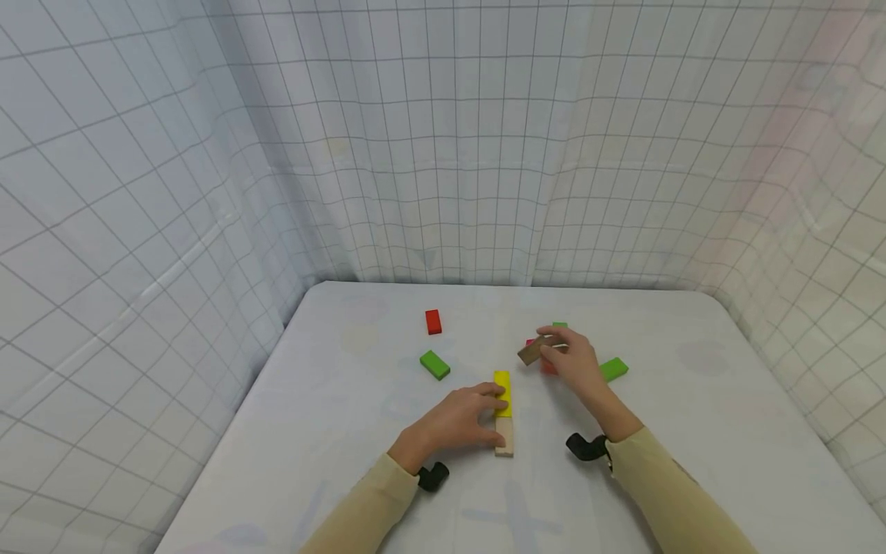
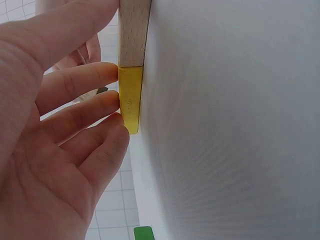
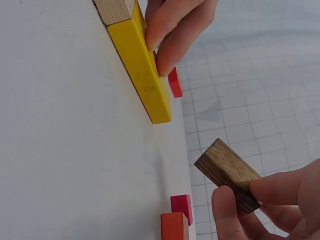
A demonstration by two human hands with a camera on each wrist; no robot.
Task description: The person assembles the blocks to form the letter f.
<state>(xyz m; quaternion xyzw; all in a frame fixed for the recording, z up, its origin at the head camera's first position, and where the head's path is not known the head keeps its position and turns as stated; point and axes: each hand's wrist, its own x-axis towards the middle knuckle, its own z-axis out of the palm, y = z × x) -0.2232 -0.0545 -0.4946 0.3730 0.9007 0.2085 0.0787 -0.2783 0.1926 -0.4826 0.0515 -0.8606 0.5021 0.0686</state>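
A yellow block (image 1: 503, 378) and a pale wooden block (image 1: 506, 431) lie end to end in a line on the table. My left hand (image 1: 453, 419) rests its fingertips on the top of the yellow block, while its thumb reaches the pale one. Farther right, my right hand (image 1: 577, 368) pinches a dark brown wooden block (image 3: 227, 172) between thumb and fingers, raised above the table. Below that hand, an orange block (image 3: 174, 229) and a crimson block (image 3: 181, 206) show in the right wrist view; in the head view the hand partly covers them.
At the back left lie a red block (image 1: 433, 322) and a green block (image 1: 434, 365). Another green block (image 1: 614, 369) lies beside my right wrist, and one more green block (image 1: 559, 325) shows behind that hand. Gridded white curtains (image 1: 443, 154) surround the white table (image 1: 332, 338).
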